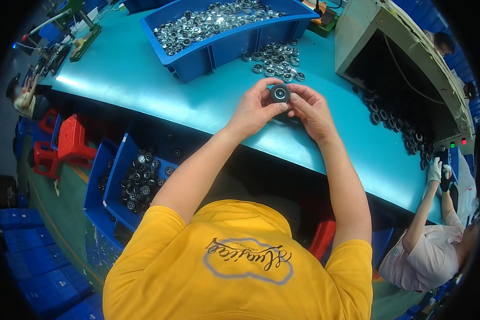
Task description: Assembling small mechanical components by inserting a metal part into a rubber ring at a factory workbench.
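Just above the blue-green table, both my hands meet at a small toy wheel (280, 94), a black tyre around a silver spoked hub. My left hand (252, 110) pinches it from the left, thumb below and fingers at its upper edge. From the right, my right hand (312, 111) closes its thumb and fingers at the wheel's edge; part of its grip is hidden. A loose pile of shiny silver hubs (279, 60) lies on the table beyond my hands.
A large blue bin (197, 60) full of silver hubs stands at the back. Black tyres (392, 122) spill from a pale machine (370, 24) at right. Lower left, a blue crate (121, 184) holds assembled wheels. A gloved co-worker (426, 250) works at far right; red stools (72, 138) stand left.
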Demonstrator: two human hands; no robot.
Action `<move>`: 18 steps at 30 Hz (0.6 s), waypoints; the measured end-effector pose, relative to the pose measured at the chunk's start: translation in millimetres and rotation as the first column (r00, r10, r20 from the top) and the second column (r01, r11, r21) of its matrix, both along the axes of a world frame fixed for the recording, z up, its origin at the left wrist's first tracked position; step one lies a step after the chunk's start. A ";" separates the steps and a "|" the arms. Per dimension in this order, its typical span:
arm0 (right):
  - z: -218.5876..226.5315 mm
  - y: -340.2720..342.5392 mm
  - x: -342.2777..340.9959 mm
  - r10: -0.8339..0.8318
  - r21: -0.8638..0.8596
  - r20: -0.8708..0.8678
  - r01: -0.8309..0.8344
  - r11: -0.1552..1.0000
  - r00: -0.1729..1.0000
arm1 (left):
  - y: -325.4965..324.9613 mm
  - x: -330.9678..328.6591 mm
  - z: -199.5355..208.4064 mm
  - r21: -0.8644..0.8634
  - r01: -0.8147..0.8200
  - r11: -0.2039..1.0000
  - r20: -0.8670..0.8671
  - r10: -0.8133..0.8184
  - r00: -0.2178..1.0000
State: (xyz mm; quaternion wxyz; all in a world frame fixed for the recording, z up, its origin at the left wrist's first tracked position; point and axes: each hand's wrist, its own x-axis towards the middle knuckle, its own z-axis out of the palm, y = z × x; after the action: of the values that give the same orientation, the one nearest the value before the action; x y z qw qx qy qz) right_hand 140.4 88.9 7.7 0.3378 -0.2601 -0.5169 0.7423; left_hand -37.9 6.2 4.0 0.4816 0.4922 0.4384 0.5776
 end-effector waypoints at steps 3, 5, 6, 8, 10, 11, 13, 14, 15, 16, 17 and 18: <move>0.0 0.6 0.0 0.009 0.008 0.002 -0.009 1.000 1.000 | 0.1 1.2 -0.6 0.026 -0.028 0.999 0.014 0.028 1.000; 0.6 0.0 0.1 0.005 0.008 0.007 -0.005 1.000 1.000 | 1.8 3.6 -3.7 0.069 -0.062 0.996 0.000 0.062 0.998; 2.3 -1.2 -0.4 0.000 0.007 0.010 0.000 1.000 1.000 | 1.2 3.9 -4.3 0.063 -0.069 0.996 -0.013 0.070 0.997; 2.6 -1.3 0.5 -0.004 0.006 0.008 0.004 1.000 1.000 | -0.4 5.7 -1.4 0.053 -0.078 0.996 -0.040 0.080 0.996; 0.9 0.5 0.7 0.005 0.008 -0.001 -0.005 1.000 1.000 | -0.9 7.1 -0.8 0.059 -0.106 0.993 -0.091 0.111 0.990; 0.8 0.6 0.8 0.003 0.006 -0.001 -0.003 1.000 1.000 | -1.0 7.5 -0.8 0.063 -0.120 0.991 -0.117 0.127 0.985; 0.9 0.7 1.2 -0.001 0.005 -0.001 0.001 1.000 1.000 | -1.4 6.9 -1.2 0.085 -0.128 0.988 -0.219 0.144 0.965; 0.5 0.8 1.5 -0.009 0.015 0.004 0.009 1.000 1.000 | -1.2 6.7 -1.6 0.096 -0.131 0.987 -0.269 0.152 0.951; -0.1 1.0 1.8 -0.018 0.026 0.008 0.018 1.000 1.000 | -0.6 7.5 -2.1 0.196 -0.162 0.967 -0.363 0.225 0.904; -0.9 0.8 1.4 -0.024 0.036 0.012 0.023 0.999 1.000 | -0.3 8.2 -2.8 0.297 -0.182 0.937 -0.446 0.305 0.842; -1.6 0.9 0.8 -0.027 0.043 0.013 0.026 0.999 1.000 | 0.0 9.0 -3.8 0.396 -0.188 0.899 -0.513 0.387 0.767; -2.3 1.1 0.1 -0.030 0.051 0.013 0.030 0.998 0.999 | 0.7 9.6 -6.1 0.309 -0.162 0.937 -0.414 0.287 0.864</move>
State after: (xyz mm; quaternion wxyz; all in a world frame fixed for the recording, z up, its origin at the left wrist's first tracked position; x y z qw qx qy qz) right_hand 140.5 90.0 5.4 0.3518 -0.2643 -0.5341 0.7219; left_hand -28.3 6.9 -2.2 0.2250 0.6179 0.5122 0.5525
